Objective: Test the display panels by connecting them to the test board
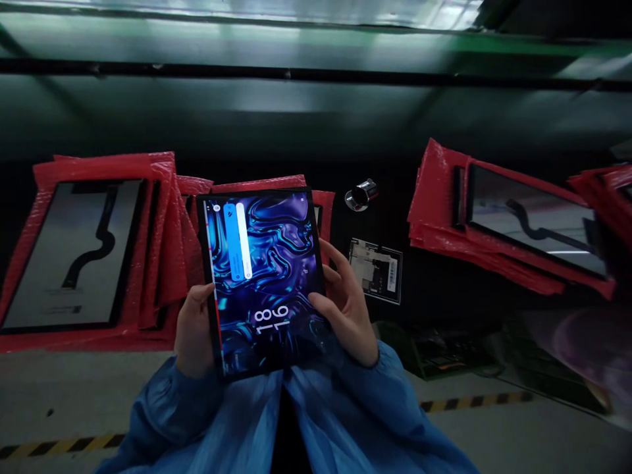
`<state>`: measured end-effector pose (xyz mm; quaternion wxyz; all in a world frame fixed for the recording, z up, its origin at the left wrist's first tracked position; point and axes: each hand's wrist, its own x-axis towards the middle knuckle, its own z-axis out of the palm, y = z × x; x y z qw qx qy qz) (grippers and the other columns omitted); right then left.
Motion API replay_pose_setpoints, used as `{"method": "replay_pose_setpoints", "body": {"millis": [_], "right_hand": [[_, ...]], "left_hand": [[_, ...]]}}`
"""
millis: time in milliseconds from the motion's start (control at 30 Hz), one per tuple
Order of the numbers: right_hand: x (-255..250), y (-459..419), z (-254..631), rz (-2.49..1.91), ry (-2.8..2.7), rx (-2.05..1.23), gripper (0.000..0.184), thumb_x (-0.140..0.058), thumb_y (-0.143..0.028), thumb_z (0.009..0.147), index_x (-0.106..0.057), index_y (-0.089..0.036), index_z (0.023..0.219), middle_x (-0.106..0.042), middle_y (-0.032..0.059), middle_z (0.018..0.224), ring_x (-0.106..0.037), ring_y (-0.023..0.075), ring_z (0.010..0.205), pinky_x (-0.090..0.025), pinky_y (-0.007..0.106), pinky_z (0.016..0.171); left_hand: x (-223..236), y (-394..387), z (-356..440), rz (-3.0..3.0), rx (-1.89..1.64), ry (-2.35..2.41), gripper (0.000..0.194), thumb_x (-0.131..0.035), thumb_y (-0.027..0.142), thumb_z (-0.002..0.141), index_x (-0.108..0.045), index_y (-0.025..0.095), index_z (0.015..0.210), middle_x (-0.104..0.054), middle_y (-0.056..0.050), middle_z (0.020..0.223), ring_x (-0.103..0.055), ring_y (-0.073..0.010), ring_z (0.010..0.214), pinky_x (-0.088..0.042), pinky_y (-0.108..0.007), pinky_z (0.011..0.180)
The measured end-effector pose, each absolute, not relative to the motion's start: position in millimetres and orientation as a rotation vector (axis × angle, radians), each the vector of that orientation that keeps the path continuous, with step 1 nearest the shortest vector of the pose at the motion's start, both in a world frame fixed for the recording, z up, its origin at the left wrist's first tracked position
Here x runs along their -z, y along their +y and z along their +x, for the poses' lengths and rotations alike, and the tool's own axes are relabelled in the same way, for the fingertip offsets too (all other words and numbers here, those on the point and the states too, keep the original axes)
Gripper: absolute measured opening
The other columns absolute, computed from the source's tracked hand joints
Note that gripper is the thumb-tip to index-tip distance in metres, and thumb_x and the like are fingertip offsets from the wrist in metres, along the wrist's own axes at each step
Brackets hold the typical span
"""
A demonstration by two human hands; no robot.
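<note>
I hold a lit tablet screen (pixel 264 276) upright in front of me, showing blue swirls, two sliders and the digits 18 16. My left hand (pixel 193 332) grips its left edge, fingers wrapped behind and thumb at the front. My right hand (pixel 345 303) grips the right edge, with the thumb resting on the glass. Both wrists are in blue sleeves.
A stack of red bubble-wrap sleeves with a screen panel (pixel 74 253) lies at the left. Another red stack with a panel (pixel 533 217) sits at the right. A small circuit board (pixel 378 270) and a shiny metal cylinder (pixel 361 195) lie on the dark bench. Yellow-black tape (pixel 469 400) marks the floor.
</note>
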<state>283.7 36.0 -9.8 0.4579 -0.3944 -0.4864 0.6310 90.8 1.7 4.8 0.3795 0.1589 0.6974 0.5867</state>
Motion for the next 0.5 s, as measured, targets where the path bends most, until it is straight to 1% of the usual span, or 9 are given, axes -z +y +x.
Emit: {"method": "replay_pose_setpoints", "body": {"millis": [67,100,167,233,267,333,400,500], "right_hand": [[12,37,281,-1.000,-1.208,-1.525,0.063,-0.061,-0.026,0.088,-0.037,-0.029,0.146,-0.065,0.0064,0.126,-0.064,0.0249,0.114,-0.051,0.048,0.103],[12,37,280,-1.021,-1.226,-1.494,0.062,-0.062,-0.026,0.087,-0.038,-0.029,0.145,-0.066,0.0060,0.124,-0.065,0.0243,0.112,-0.052,0.047,0.102],[13,36,279,-1.049,-1.265,-1.449,0.072,-0.070,-0.025,0.083,-0.036,-0.030,0.146,-0.067,0.0056,0.121,-0.066,0.0236,0.109,-0.054,0.044,0.099],[12,36,279,-1.029,-1.277,-1.478,0.086,-0.078,-0.025,0.077,-0.031,-0.031,0.148,-0.064,0.0063,0.126,-0.065,0.0241,0.111,-0.055,0.043,0.098],[12,35,279,-1.010,-1.266,-1.509,0.088,-0.079,-0.027,0.077,-0.030,-0.032,0.149,-0.062,0.0068,0.129,-0.065,0.0246,0.113,-0.055,0.043,0.098],[10,35,281,-0.980,-1.238,-1.545,0.080,-0.074,-0.030,0.082,-0.030,-0.031,0.149,-0.060,0.0072,0.133,-0.063,0.0255,0.116,-0.053,0.045,0.102],[10,35,281,-0.976,-1.218,-1.542,0.070,-0.066,-0.031,0.086,-0.034,-0.030,0.148,-0.062,0.0068,0.131,-0.063,0.0259,0.117,-0.051,0.048,0.104],[12,36,280,-0.999,-1.227,-1.489,0.062,-0.062,-0.026,0.088,-0.037,-0.029,0.145,-0.064,0.0063,0.128,-0.063,0.0247,0.117,-0.051,0.047,0.104]], "left_hand": [[-2,0,89,0.424,-1.504,1.793,0.015,-0.067,0.022,0.047,-0.061,0.022,0.060,-0.059,0.011,0.045,-0.054,-0.0107,0.041,-0.045,-0.020,0.041],[-1,-1,88,0.433,-1.508,1.804,0.014,-0.067,0.020,0.048,-0.062,0.022,0.061,-0.059,0.011,0.046,-0.054,-0.0104,0.042,-0.045,-0.019,0.042],[-1,-1,88,0.440,-1.509,1.828,0.014,-0.067,0.015,0.050,-0.062,0.022,0.061,-0.060,0.011,0.047,-0.055,-0.0097,0.044,-0.044,-0.018,0.044],[-3,2,89,0.424,-1.506,1.850,0.013,-0.065,0.011,0.053,-0.061,0.022,0.059,-0.058,0.012,0.045,-0.053,-0.0095,0.042,-0.043,-0.018,0.042],[-5,4,90,0.407,-1.506,1.861,0.013,-0.063,0.010,0.054,-0.061,0.022,0.058,-0.056,0.012,0.044,-0.051,-0.0094,0.040,-0.042,-0.018,0.041],[-8,8,91,0.371,-1.513,1.888,0.014,-0.059,0.008,0.056,-0.060,0.022,0.055,-0.054,0.011,0.042,-0.046,-0.0089,0.038,-0.037,-0.019,0.037],[-9,10,91,0.340,-1.527,1.915,0.016,-0.057,0.007,0.058,-0.058,0.022,0.053,-0.053,0.011,0.041,-0.042,-0.0078,0.036,-0.031,-0.018,0.034],[-7,9,90,0.333,-1.518,1.898,0.017,-0.057,0.005,0.057,-0.057,0.021,0.055,-0.052,0.011,0.042,-0.042,-0.0070,0.039,-0.030,-0.016,0.036]]}}
